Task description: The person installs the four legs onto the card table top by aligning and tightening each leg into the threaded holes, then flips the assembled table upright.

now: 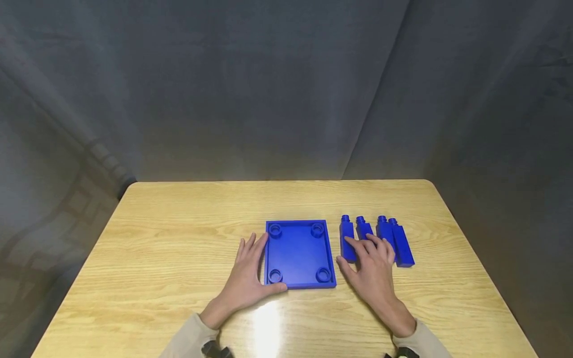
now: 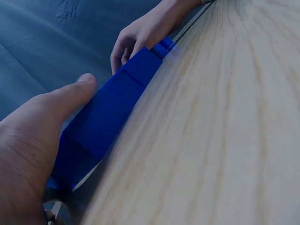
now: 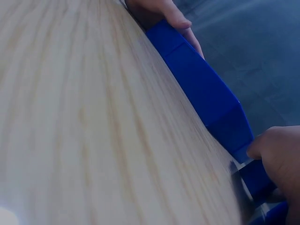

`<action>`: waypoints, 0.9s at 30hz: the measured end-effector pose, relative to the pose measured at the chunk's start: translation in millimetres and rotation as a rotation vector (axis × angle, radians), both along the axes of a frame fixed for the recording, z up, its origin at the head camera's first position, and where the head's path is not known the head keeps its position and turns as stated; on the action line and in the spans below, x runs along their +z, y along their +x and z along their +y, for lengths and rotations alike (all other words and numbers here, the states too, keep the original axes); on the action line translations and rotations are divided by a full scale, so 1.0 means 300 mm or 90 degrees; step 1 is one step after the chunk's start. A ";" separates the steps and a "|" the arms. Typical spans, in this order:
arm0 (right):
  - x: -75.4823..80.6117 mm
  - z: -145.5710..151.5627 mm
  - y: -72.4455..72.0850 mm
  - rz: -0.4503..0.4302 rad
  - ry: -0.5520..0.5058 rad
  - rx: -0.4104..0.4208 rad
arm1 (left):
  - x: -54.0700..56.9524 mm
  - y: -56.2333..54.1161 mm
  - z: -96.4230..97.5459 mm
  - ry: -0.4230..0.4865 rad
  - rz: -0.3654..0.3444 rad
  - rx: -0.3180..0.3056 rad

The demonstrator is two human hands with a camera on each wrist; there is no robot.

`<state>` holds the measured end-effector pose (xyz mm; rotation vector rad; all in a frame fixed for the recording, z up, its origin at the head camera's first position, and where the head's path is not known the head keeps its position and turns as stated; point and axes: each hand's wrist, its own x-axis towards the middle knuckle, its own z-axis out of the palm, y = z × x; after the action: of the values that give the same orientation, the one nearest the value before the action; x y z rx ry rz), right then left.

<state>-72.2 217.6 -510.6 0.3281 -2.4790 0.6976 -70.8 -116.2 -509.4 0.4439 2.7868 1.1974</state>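
A blue square tabletop panel [image 1: 299,253] with a raised rim lies flat on the table, with a round socket in each corner. My left hand [image 1: 243,283] rests at its near left corner, straight fingers along the left edge and thumb on the near edge. To the panel's right, several blue square legs with threaded ends lie side by side, ends pointing away. Over the leftmost leg [image 1: 346,228] and the second leg [image 1: 363,228] is my right hand [image 1: 371,268], fingertips touching them. Its palm hides their near parts. The right wrist view shows the thumb beside a leg [image 3: 258,183].
The wood-grain table [image 1: 170,238] has rounded far corners. A dark grey curtain [image 1: 250,99] hangs behind it and at both sides. The rightmost leg [image 1: 404,246] lies slightly slanted, close against its neighbour.
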 end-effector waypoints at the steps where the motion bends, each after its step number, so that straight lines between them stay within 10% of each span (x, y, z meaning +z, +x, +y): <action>1: -0.001 0.000 0.000 0.000 0.002 -0.001 | 0.000 0.001 0.000 -0.001 0.001 -0.001; 27: -0.003 -0.004 0.001 0.020 -0.058 -0.024 | -0.013 0.001 0.001 -0.009 0.043 -0.007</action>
<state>-72.0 216.4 -511.6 0.2559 -2.4081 0.7816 -70.5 -116.1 -513.2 0.5074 2.8434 1.1805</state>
